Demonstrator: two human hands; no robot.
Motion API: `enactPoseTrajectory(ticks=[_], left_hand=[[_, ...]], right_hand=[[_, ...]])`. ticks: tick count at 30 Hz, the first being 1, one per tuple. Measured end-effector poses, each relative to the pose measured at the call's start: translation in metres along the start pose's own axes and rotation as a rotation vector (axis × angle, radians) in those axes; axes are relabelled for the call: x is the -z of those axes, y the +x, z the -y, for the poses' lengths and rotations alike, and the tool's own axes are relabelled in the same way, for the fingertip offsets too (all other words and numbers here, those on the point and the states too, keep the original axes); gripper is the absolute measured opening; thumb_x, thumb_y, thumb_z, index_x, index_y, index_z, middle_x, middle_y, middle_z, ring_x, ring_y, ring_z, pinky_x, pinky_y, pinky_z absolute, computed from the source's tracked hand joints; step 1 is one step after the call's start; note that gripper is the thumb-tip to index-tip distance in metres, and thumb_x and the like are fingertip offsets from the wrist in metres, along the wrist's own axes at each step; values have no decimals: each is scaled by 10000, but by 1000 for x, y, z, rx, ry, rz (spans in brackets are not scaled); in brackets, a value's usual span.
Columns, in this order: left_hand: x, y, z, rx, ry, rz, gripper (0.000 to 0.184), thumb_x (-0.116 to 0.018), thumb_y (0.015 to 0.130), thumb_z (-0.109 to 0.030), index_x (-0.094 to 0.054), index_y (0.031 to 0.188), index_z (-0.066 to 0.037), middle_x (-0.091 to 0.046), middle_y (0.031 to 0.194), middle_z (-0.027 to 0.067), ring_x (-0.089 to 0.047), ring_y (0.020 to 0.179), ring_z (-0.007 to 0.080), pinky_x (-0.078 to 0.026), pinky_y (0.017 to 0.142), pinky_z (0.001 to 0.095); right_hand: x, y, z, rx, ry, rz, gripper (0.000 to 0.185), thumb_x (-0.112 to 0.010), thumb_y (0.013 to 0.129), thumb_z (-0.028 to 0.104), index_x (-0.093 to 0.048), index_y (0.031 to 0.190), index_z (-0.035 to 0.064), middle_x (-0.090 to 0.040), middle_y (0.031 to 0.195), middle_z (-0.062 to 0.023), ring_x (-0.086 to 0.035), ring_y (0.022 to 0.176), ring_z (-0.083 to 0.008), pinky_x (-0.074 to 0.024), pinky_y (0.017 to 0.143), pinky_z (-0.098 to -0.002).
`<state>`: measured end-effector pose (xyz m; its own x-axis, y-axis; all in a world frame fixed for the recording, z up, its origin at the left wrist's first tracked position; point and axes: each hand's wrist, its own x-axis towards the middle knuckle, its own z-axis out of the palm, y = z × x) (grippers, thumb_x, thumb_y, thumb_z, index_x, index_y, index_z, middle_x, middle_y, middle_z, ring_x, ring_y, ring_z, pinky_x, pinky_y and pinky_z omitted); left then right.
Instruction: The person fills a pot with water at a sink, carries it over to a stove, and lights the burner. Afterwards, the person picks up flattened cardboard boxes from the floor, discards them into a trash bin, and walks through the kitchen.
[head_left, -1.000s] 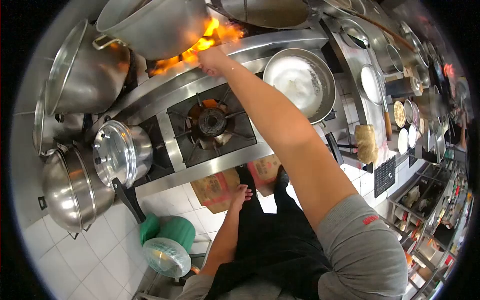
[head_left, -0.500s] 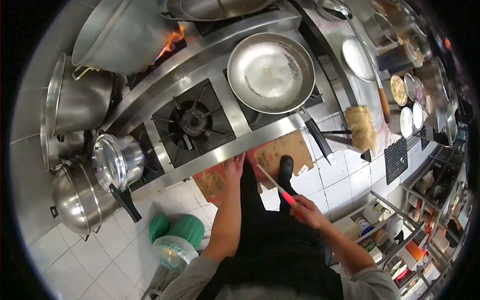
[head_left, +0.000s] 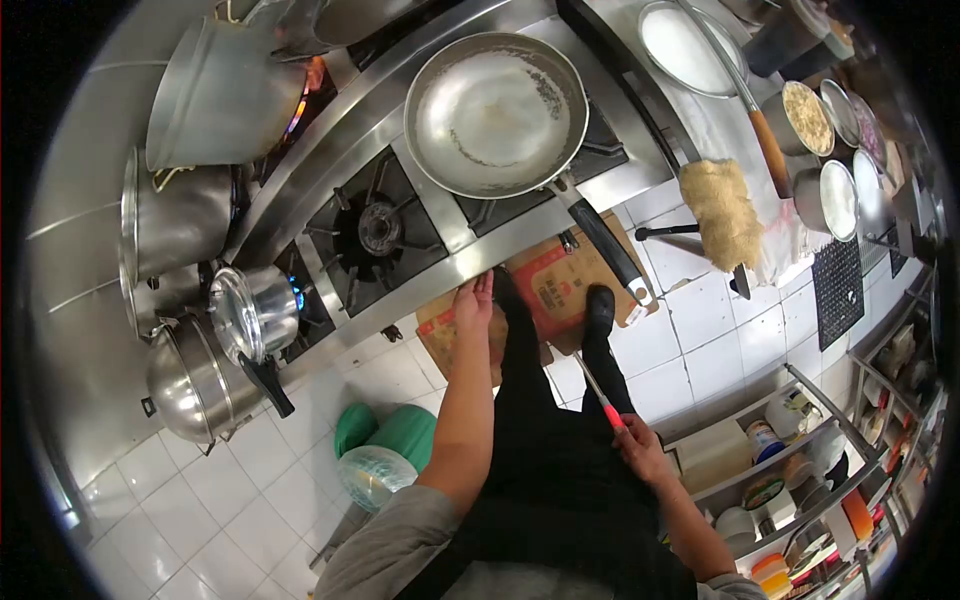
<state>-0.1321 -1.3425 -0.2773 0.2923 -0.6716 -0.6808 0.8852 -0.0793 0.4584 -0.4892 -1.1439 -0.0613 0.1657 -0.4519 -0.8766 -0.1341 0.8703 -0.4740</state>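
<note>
While our right hand [head_left: 643, 450] grips a red-handled rod [head_left: 612, 412], we hold it near our right leg, its shaft angled toward the stove. Our left hand [head_left: 475, 297] reaches to the front edge of the stove [head_left: 420, 283], fingers extended; we cannot tell whether they grip anything beneath that edge. Beyond it, we locate the left burner [head_left: 380, 230]. To our right, a frying pan [head_left: 495, 115] sits on the adjacent burner, its black handle projecting past the front edge. To our left, a pressure cooker [head_left: 265, 310] stands by a blue flame [head_left: 297, 291]. Farther back, a large pot [head_left: 220, 95] stands beside an orange flame [head_left: 315, 73].
</note>
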Motion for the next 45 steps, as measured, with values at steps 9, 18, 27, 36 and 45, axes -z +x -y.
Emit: enactPoseTrajectory(ticks=[9, 18, 27, 36, 45], left_hand=[[7, 0, 3, -40, -5, 1, 230, -455, 908, -43, -524, 1112, 37, -579, 1112, 157, -566, 1045, 275, -486, 934, 434], [9, 13, -4, 47, 48, -133, 246, -413, 938, -80, -523, 1126, 32, -577, 1138, 152, -562, 1059, 267, -483, 943, 433], [6, 7, -7, 78, -15, -83, 203, -454, 897, 9, -529, 1085, 11, -588, 1087, 147, -580, 1009, 266, -501, 924, 435], [13, 11, -4, 58, 69, -46, 232, -445, 932, -45, -527, 1145, -7, -589, 1123, 121, -572, 1051, 254, -470, 961, 413], [8, 9, -4, 48, 72, -79, 239, -495, 897, -6, -533, 1133, -10, -602, 1102, 113, -580, 1043, 255, -489, 940, 407]], right_hand=[[12, 3, -8, -55, 112, -1, 292, -503, 941, 256, -515, 1142, 45, -555, 731, -8, -462, 563, -64, -383, 508, -226], [2, 11, 0, -51, 62, -9, 325, -500, 939, 306, -503, 1132, 45, -549, 717, -7, -438, 537, -64, -367, 491, -217], [-10, 14, 3, -73, 113, -14, 319, -514, 936, 295, -504, 1138, 48, -543, 729, -8, -425, 529, -64, -356, 483, -215], [-11, 18, -2, -82, 66, 20, 350, -488, 936, 297, -470, 1181, 48, -545, 717, -5, -436, 540, -61, -365, 480, -207], [-9, 16, -1, -83, 94, -2, 332, -519, 937, 293, -511, 1153, 42, -556, 730, -1, -427, 537, -54, -350, 484, -211]])
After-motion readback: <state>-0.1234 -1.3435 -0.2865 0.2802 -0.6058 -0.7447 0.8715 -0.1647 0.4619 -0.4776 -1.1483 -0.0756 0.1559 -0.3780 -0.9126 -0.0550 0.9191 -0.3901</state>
